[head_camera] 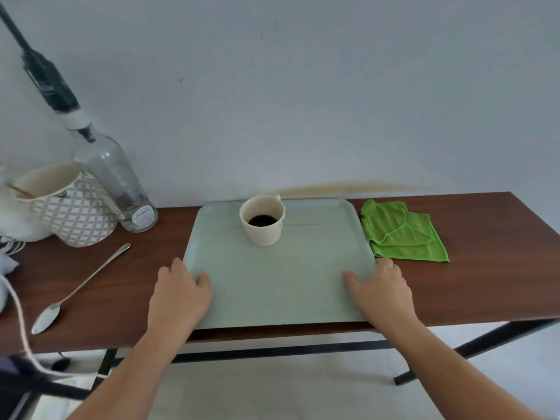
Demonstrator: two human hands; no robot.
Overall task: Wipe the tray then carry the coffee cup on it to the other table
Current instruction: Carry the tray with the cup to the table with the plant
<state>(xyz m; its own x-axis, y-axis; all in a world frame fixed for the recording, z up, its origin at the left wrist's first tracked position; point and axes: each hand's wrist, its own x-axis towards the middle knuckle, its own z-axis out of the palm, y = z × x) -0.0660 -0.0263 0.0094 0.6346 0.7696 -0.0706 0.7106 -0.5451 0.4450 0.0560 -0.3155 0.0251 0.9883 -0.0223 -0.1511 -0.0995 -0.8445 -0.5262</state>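
A pale green tray (278,283) lies on the dark wooden table, its front edge at the table's front edge. A cream coffee cup (263,220) with dark coffee stands on the tray's far part, handle to the back. My left hand (178,291) grips the tray's near left edge, thumb on top. My right hand (383,291) grips the near right edge the same way. A folded green cloth (400,231) lies on the table just right of the tray, touching nothing I hold.
A long metal spoon (78,291) lies on the table to the left. Behind it stand a patterned mug (65,204) and a clear glass bottle (115,183). A white cord (21,322) hangs at the far left. The wall is close behind the table (485,268).
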